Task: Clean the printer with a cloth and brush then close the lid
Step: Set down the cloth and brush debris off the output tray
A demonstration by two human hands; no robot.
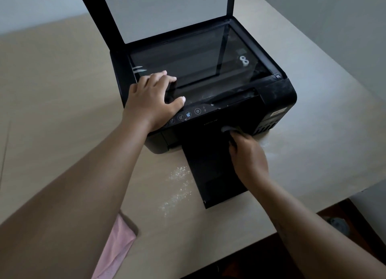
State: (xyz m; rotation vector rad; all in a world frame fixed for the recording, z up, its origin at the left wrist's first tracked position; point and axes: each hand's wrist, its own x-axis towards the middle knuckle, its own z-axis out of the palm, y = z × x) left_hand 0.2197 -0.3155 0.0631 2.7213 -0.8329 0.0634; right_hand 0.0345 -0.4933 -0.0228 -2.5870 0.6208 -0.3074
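The printer (277, 97) stands on the beige surface (62, 91), near its far right corner. The lid (167, 11) is raised, upright at the rear edge, exposing the scanner glass (198, 65). The left hand (152, 99) rests on the front left corner of the glass; its fingers (165, 75) are spread and lightly arched, holding nothing, with the thumb lying along the edge above the control panel (196, 111). The right hand (248, 155) is at the front face of the printer, above the extended output tray (208, 170); its fingers are curled round the dark brush (226, 130), whose grey tip touches the front panel. White dust (179, 182) lies scattered on the surface just left of the tray. The pink cloth (117, 247) lies at the near edge, partly hidden beneath the left forearm.
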